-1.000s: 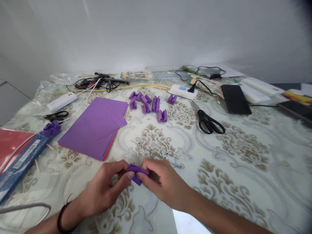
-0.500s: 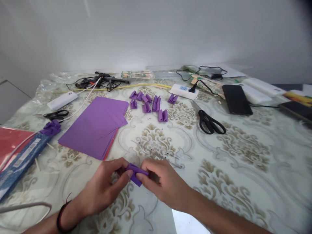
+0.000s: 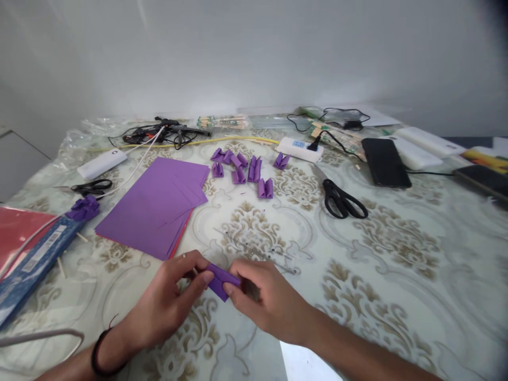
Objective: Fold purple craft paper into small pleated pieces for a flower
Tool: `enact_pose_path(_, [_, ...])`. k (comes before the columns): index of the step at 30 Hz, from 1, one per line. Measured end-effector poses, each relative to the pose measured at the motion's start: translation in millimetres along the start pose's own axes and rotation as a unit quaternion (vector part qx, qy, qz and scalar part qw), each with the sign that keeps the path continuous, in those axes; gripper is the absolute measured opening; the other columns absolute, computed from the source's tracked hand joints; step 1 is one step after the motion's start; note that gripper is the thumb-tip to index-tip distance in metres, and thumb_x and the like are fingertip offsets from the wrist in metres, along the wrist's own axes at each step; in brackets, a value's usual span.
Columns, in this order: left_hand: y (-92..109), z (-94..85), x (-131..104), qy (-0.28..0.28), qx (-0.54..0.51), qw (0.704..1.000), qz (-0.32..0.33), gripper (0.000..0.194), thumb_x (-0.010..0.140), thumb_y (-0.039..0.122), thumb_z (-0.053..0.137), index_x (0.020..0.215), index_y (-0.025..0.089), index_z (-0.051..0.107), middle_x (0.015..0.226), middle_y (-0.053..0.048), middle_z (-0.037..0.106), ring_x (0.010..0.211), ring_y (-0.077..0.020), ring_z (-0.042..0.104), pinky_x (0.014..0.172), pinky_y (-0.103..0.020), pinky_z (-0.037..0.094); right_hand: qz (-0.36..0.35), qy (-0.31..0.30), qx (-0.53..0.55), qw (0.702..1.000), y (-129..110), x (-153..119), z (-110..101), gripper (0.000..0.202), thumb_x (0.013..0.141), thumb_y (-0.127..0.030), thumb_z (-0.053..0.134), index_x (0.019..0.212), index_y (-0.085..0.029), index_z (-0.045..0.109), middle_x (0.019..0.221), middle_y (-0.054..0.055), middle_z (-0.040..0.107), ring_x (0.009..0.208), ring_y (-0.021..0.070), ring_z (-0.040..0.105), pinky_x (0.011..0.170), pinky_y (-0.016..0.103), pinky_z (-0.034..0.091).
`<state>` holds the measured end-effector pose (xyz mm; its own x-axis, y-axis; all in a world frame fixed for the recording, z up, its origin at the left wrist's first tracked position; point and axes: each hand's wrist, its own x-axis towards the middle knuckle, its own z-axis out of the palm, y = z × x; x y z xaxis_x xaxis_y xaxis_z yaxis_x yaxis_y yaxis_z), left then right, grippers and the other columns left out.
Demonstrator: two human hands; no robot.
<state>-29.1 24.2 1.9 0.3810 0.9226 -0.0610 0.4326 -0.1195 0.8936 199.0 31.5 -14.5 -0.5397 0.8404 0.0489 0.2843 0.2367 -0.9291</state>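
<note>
Pinching one small purple paper (image 3: 217,283) between the left hand (image 3: 169,296) and the right hand (image 3: 273,301), low in the middle, over the near side of the counter (image 3: 444,317). Looks plain, smooth and folded, with a long raised fold along the top and a flat part below. Has hold of the left end with the left hand, thumb and pointing finger nearly together. Has hold of the right end with the right hand, thumb in front and pointing finger behind. Cannot tell how the other right fingers sit.

Shows a white label (image 3: 53,241) with black bars on the blue packet (image 3: 29,280) at the left, with letters too blurry to read. Shows a little blue patch on the white power strip (image 3: 296,150), too small to read.

Counting: about eight folded purple pieces (image 3: 254,169) in the middle, some bunched up and hard to count; one stack of purple sheets (image 3: 146,206) with a thin red edge; one crumpled purple paper (image 3: 83,208) by the blue packet; two pairs of black-handled scissors (image 3: 332,191), one on each side; two dark phones (image 3: 386,162) at the right; one ring (image 3: 184,255) on the left hand.
</note>
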Motion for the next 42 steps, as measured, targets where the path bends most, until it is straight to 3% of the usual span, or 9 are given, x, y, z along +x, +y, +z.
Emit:
enact_pose_path(10, [1.6,-0.5,-0.1,-0.036,0.028,0.999,-0.015,0.025,0.103,0.035,0.062,0.083,0.020,0.066,0.075,0.000,0.065,0.071,-0.0159,0.058,0.067,-0.027,0.044,0.000,0.026,-0.005,1.000,1.0,0.1,-0.5,0.018,0.097,-0.026,0.061,0.079,-0.022,0.057,0.068,-0.004,0.056,0.062,0.0141,0.054,0.059,0.026,0.039])
enact_pose_path(14, [3.0,0.1,-0.1,-0.049,0.032,0.998,-0.005,0.027,0.106,0.036,0.060,0.086,0.019,0.068,0.078,-0.001,0.068,0.074,-0.0164,0.060,0.070,-0.028,0.045,-0.008,0.027,-0.013,1.000,1.1,-0.1,1.1,0.025,0.100,-0.030,0.061,0.077,-0.022,0.055,0.070,-0.003,0.055,0.064,0.0145,0.053,0.059,0.027,0.038])
enact_pose_path(23, [3.5,-1.9,-1.7,-0.012,0.023,1.000,-0.005,0.022,0.104,0.033,0.061,0.088,0.020,0.067,0.079,-0.001,0.067,0.075,-0.0168,0.060,0.069,-0.028,0.046,-0.007,0.033,-0.022,0.999,0.7,0.2,0.1,0.034,0.102,-0.032,0.055,0.072,-0.023,0.042,0.067,-0.004,0.049,0.062,0.0140,0.050,0.058,0.028,0.036])
enact_pose_path(34, [0.2,0.4,1.1,-0.051,0.002,0.999,0.018,0.020,0.106,0.031,0.062,0.092,0.020,0.070,0.088,-0.002,0.067,0.082,-0.0175,0.062,0.077,-0.031,0.047,-0.014,0.014,0.001,1.000,2.2,0.2,0.7,0.030,0.099,-0.027,0.059,0.072,-0.022,0.046,0.065,-0.005,0.048,0.061,0.0134,0.048,0.059,0.027,0.035])
enact_pose_path(42, [-2.0,1.1,1.6,-0.047,0.008,0.998,0.041,0.020,0.107,0.031,0.062,0.093,0.020,0.069,0.088,-0.001,0.067,0.082,-0.0174,0.062,0.077,-0.031,0.047,-0.034,0.021,-0.002,0.999,2.8,-0.6,2.0,0.029,0.099,-0.026,0.060,0.073,-0.022,0.048,0.067,-0.005,0.049,0.062,0.0128,0.048,0.059,0.026,0.035])
